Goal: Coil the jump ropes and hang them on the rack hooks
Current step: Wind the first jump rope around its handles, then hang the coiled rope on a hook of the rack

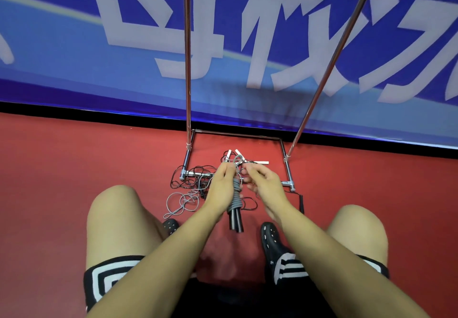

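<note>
Seemingly both hands, left (pixel 223 183) and right (pixel 264 181), pinch the grey rope (pixel 237 197); fingertips blurred.

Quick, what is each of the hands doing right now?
Left hand: holding the coiled grey jump rope with black handles.
Right hand: fingers curled at the rope's top loop; whether it grips cannot be told.

Red floor (pixel 74 181) under tangled black ropes (pixel 190 176), grey rope (pixel 182 203), white handles (pixel 261 162), rack base (pixel 287 169).
</note>
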Motion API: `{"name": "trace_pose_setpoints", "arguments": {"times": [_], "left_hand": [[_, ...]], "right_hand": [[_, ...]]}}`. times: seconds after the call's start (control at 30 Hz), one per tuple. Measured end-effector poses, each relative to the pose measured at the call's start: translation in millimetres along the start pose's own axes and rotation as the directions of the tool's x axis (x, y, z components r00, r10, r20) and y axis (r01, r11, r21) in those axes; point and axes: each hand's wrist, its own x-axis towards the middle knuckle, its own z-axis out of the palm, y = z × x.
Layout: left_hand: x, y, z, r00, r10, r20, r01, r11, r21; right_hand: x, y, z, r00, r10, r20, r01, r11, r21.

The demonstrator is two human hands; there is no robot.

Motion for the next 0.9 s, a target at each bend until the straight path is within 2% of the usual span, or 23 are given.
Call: {"name": "trace_pose_setpoints", "arguments": {"times": [0.17, 0.37, 0.6, 0.8, 0.9], "left_hand": [[34.1, 56.6, 14.6, 0.997, 0.069, -0.018, -0.070, 0.995, -0.077], [86.0, 143.4, 29.7, 0.989, 0.136, -0.054, -0.140, 0.986, -0.092], [166.6, 247.2, 28.1, 0.976, 0.186, -0.111, -0.179, 0.981, 0.072], [234.7, 340.4, 28.6, 0.960, 0.238, -0.149, -0.234, 0.971, 0.044], [268.7, 375.4, 27.6, 0.949, 0.233, -0.214, -0.228, 0.973, 0.049]], "right_hand": [[40.5, -51.7, 21.5, 0.998, -0.067, 0.000, 0.067, 0.996, 0.051], [98.3, -130.8, 35.9, 0.995, -0.096, -0.006, 0.096, 0.987, 0.131], [182.5, -239.6, 68.4, 0.987, -0.161, 0.006, 0.158, 0.977, 0.141], [265.8, -328.0, 102.2, 0.963, -0.270, 0.014, 0.266, 0.957, 0.112], [298.8, -362.8, 119.0, 0.950, -0.311, 0.003, 0.309, 0.945, 0.109]]}}
